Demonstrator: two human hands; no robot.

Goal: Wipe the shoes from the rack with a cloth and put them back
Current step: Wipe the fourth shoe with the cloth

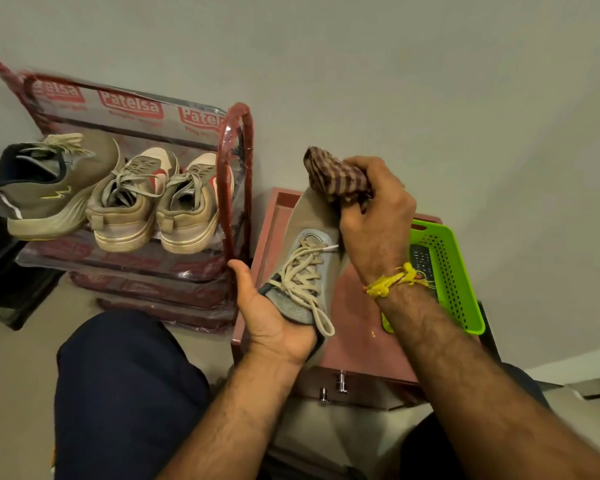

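Note:
My left hand (pixel 271 313) grips a grey-beige laced sneaker (pixel 309 251) at its heel end, toe pointing away from me. My right hand (pixel 374 216) holds a bunched checked maroon cloth (pixel 333 174) and presses it on the toe of that sneaker. The red shoe rack (pixel 236 174), still wrapped in printed plastic, stands to the left. On its top shelf sit an olive running shoe (pixel 49 188) and a pair of beige sneakers (pixel 160 206).
The held sneaker hovers over a pinkish-brown low cabinet (pixel 354 327) with metal knobs on its front. A green plastic basket (pixel 447 268) sits on the cabinet at the right. My knees in dark trousers (pixel 125 386) are below. A plain wall lies behind.

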